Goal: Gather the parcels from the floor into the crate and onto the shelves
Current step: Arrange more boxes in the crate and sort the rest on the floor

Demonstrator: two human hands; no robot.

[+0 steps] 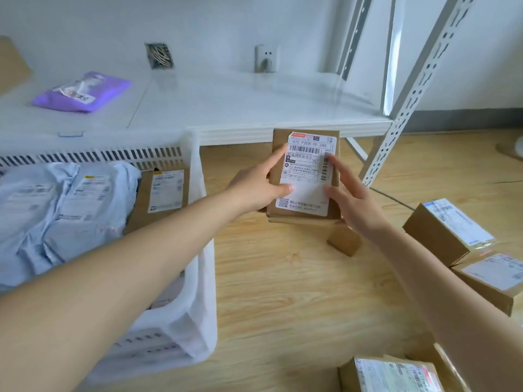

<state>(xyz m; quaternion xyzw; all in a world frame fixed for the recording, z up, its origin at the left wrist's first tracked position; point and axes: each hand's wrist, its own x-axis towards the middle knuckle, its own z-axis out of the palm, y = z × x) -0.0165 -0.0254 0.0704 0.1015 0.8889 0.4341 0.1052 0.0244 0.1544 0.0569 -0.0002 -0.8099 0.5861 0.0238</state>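
Under the right hand (353,205), half-hidden box (343,241).

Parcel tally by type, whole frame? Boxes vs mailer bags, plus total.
Brown cardboard boxes: 6 (held box, small box under it, one in the white plastic crate, two at right, one at bottom edge)
Purple mailer bags: 1
Pale blue mailer bags in the crate: at least 2
Total: at least 9
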